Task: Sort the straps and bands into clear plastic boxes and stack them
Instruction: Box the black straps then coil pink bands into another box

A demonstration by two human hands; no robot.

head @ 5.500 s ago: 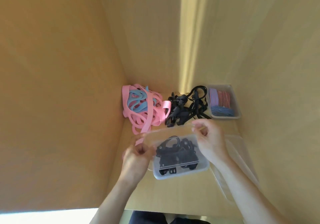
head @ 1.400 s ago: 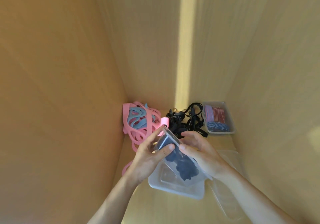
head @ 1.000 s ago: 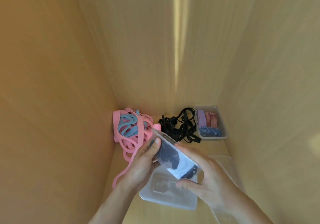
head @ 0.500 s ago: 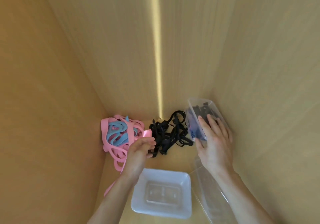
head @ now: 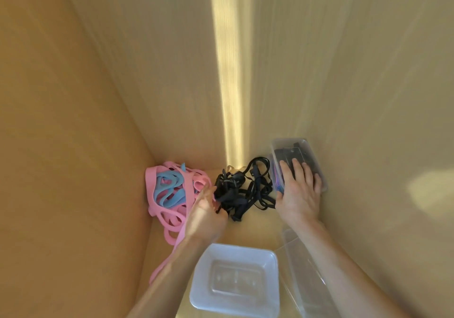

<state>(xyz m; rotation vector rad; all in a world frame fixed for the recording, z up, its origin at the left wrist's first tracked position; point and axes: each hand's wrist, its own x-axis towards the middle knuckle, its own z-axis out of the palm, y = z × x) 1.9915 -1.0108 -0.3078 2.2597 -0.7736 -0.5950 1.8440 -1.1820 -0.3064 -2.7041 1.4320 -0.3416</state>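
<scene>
Clear plastic, far right: your right hand (head: 298, 190) is lying flat, fingers straight and slightly spread, pressing on the lidded box (head: 298, 156) of black straps, which is sitting stacked on a lower box (head: 277, 183) showing blue and purple bands at its left edge, against the right wall.
Left hand: your left hand (head: 205, 215) is reaching into the gap between the two loose piles, fingertips touching the black tangle; you cannot tell whether the fingers are curling round a strap or just resting there.
Black straps: a loose tangle of straps and buckles (head: 242, 187) is lying at the back of the wooden compartment (head: 73, 121), between your two hands.
Pink and blue bands: a heap of pink bands (head: 169, 215) with blue bands (head: 167, 190) woven through it is sitting in the back left corner, one pink loop trailing toward you under your left forearm.
Empty box: an open clear box (head: 235, 280) is standing near you, between your forearms.
Lid: a clear lid (head: 302, 276) is lying just beside the empty box on its right, partly under your right forearm.
</scene>
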